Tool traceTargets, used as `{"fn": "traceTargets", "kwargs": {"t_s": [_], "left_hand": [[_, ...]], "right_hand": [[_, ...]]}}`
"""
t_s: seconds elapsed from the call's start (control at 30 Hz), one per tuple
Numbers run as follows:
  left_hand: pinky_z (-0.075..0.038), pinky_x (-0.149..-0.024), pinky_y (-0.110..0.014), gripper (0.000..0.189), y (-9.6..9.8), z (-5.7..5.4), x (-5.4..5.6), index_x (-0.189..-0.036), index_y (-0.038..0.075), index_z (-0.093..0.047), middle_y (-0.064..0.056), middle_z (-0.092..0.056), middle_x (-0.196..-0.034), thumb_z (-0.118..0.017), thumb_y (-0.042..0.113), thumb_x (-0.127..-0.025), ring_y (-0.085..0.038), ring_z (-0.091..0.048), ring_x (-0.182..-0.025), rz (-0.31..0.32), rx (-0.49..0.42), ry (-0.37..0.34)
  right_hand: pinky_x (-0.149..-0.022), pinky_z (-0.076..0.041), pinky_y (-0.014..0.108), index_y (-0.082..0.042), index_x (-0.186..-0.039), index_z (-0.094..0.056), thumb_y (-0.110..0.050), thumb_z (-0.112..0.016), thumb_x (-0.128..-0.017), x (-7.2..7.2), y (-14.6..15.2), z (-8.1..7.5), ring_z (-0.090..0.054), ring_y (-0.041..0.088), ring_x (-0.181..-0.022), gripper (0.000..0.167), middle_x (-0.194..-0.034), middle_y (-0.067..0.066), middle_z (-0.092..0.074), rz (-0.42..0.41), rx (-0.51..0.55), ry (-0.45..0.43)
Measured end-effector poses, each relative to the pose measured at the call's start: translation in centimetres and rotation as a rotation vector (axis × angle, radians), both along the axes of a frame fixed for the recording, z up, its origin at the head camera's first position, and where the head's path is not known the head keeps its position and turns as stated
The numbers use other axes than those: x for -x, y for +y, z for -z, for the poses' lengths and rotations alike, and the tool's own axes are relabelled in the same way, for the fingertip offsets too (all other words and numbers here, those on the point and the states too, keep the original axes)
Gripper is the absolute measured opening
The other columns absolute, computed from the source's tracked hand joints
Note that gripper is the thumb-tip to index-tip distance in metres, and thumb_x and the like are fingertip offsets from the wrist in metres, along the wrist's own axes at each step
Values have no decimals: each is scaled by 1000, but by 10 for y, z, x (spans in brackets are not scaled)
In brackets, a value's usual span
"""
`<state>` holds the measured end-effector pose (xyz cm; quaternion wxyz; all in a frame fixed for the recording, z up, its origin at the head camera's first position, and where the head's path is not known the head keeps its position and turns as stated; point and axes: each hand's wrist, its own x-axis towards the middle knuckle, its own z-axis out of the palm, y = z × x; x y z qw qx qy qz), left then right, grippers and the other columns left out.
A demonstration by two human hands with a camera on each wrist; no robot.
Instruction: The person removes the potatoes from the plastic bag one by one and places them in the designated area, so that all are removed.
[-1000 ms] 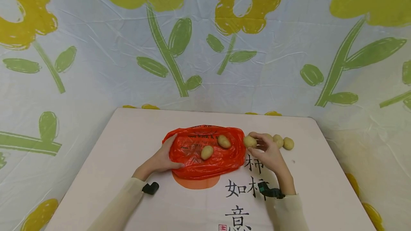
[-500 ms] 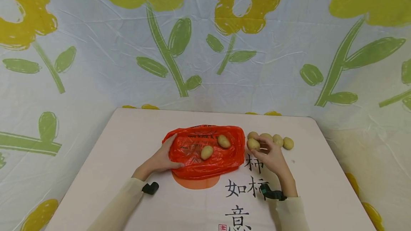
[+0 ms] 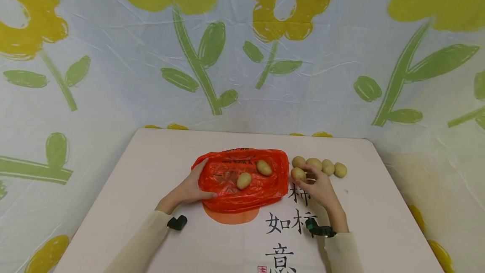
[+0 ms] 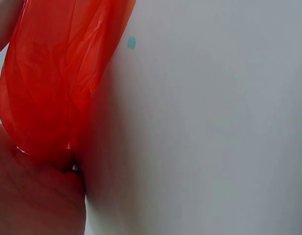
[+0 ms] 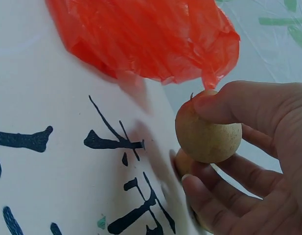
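Note:
A red plastic bag [image 3: 242, 201] with dark print lies spread on the table, and two potatoes rest on it: one near its middle [image 3: 244, 180], the other farther right [image 3: 264, 167]. At the bag's left end my left hand [image 3: 191, 185] holds its side, the thumb along the near edge and the fingers at the far side. Just off the bag's right edge, my right hand [image 3: 319, 186] grips another potato [image 5: 208, 128] between thumb and fingers. Right beside that hand, several potatoes [image 3: 314, 164] sit in a row behind it.
The pale table cover [image 3: 163, 151] bears an orange shape [image 3: 232, 217] and large black characters [image 3: 278, 222] on the near side. A flower-printed cloth [image 3: 242, 96] hangs behind the table and along both sides. Dark bands are on both wrists.
My right hand has drawn slightly toward me with its potato, and the leftmost potato of the row has come into view behind it. My left hand and the bag have stayed put.

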<state>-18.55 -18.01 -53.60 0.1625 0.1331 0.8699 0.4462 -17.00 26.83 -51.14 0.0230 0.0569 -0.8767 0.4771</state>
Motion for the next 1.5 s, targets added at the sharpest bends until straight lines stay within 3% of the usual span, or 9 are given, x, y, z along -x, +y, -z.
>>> {"fn": "traceTargets", "kwargs": {"t_s": [0.67, 1.5], "left_hand": [[-43, -113, -61, 124, -2, -1, -1, -166, 19, -6, -11, -19, -170, -88, 44, -77, -39, -30, -151, -12, -21, -14], [-47, -109, -60, 125, -2, 1, -3, -166, 17, -6, -13, -23, -168, -88, 45, -76, -40, -33, -150, -17, -5, 7]], "right_hand": [[-94, -59, 53, -2, -135, -62, -9, -80, -88, 1, -2, 5, -68, 39, -111, 51, -128, 21, -66, 17, -62, -30], [-89, -60, 54, 0, -135, -63, -7, -79, -90, 0, 4, 9, -71, 42, -105, 48, -129, 24, -66, -1, -92, 24]]}}
